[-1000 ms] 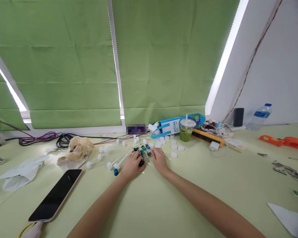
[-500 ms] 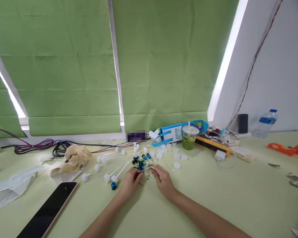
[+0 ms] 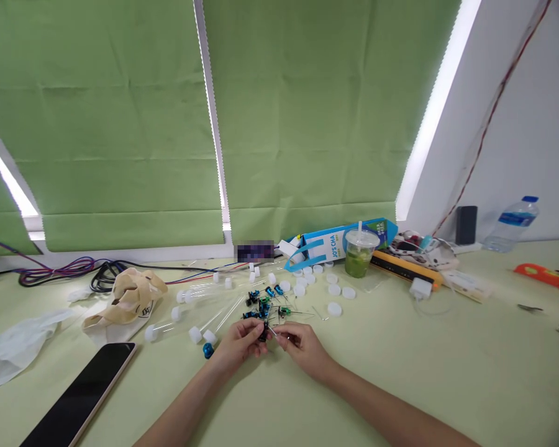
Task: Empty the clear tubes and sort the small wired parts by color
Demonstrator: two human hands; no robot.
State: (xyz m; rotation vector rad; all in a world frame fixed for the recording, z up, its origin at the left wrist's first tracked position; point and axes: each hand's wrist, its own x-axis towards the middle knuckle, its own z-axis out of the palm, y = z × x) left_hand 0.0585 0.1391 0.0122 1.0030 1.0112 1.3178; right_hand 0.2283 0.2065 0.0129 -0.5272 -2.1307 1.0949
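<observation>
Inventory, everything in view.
Small parts: several, blue-black, centre
Round piece: one, blue, centre left
Loose caps: several, white, centre right
Capped tubes: several, clear, centre left
Cup: one, clear, centre right
Bag: one, blue-white, behind cup
Bar: one, yellow, right
Bottle: one, clear, far right
Box: one, black, right
Pouch: one, beige, left
Sheet: one, white, far left
Phone: one, black, front left
Cables: several, mixed, back left
Blinds: three, green, back
Table: one, pale green, beneath
Left hand: one, holding dark part, centre
Right hand: one, pinching thin rod, centre
</observation>
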